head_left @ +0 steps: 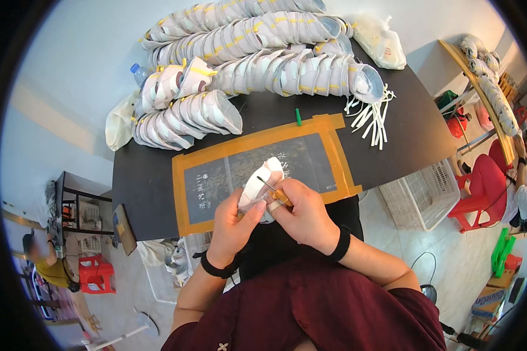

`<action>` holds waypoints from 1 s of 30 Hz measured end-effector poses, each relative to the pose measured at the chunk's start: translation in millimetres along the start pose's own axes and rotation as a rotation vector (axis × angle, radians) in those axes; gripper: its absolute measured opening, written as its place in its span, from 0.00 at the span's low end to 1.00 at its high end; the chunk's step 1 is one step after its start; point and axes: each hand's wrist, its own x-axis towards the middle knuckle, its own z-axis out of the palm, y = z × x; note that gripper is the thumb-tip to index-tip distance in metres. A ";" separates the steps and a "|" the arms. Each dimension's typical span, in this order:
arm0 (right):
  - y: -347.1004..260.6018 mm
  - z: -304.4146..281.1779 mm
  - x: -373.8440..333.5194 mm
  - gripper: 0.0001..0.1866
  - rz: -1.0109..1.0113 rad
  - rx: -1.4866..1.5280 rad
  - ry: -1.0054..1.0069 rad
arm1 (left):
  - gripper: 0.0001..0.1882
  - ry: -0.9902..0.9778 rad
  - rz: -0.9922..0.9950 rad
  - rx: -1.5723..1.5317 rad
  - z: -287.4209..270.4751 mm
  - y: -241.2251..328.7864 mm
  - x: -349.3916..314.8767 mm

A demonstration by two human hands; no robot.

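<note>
My left hand (234, 225) is closed on a white shoe upper (255, 186), holding it up over the front part of the taped mat. In my right hand (308, 217) is an awl-like tool with a yellowish handle (283, 198) and a thin dark metal shaft. The shaft lies across the upper's white edge; whether its tip goes through the material I cannot tell. Both hands are close together, and my right fingers partly hide the upper. Beneath them the dark mat (200, 190) with orange tape borders lies on the black table.
Long nested rows of grey-white shoe uppers (298, 73) fill the table's back. White laces (376, 120) hang loose beside them, and a small green tool (298, 117) stands nearby. A white plastic crate (423, 199) is right of the table. Red chairs (483, 190) and other people are farther off.
</note>
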 end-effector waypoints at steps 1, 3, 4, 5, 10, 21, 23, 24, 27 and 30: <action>2.5 2.5 -0.2 0.09 0.002 0.000 -0.002 | 0.11 0.011 -0.038 -0.014 1.3 1.7 -0.2; 7.4 6.6 -0.7 0.09 -0.005 0.035 0.006 | 0.12 0.022 -0.028 -0.017 1.9 -0.7 1.7; 8.9 8.0 -1.0 0.09 -0.004 0.034 0.004 | 0.12 0.032 -0.016 -0.020 2.6 -2.2 2.2; 10.2 9.3 -1.4 0.10 0.056 0.159 -0.007 | 0.12 0.032 -0.017 -0.022 4.3 -3.3 1.8; 15.7 12.6 -4.7 0.06 0.091 0.410 -0.032 | 0.14 0.011 -0.017 -0.251 7.3 -15.8 -3.1; 16.1 -7.9 0.4 0.05 0.221 0.622 -0.283 | 0.11 -0.066 0.095 -0.102 2.5 -11.1 1.6; 16.9 -8.5 1.9 0.05 0.211 0.636 -0.307 | 0.11 -0.080 0.106 -0.065 0.3 -12.5 1.5; 17.2 -9.0 2.7 0.04 0.200 0.648 -0.329 | 0.11 -0.086 0.110 -0.066 -0.2 -13.1 1.3; 14.7 -14.1 5.3 0.04 0.200 0.655 -0.376 | 0.11 -0.097 0.120 -0.058 -0.5 -10.3 1.8; 13.2 -18.7 7.3 0.04 0.259 0.690 -0.415 | 0.11 -0.115 0.111 -0.066 0.1 -2.9 2.5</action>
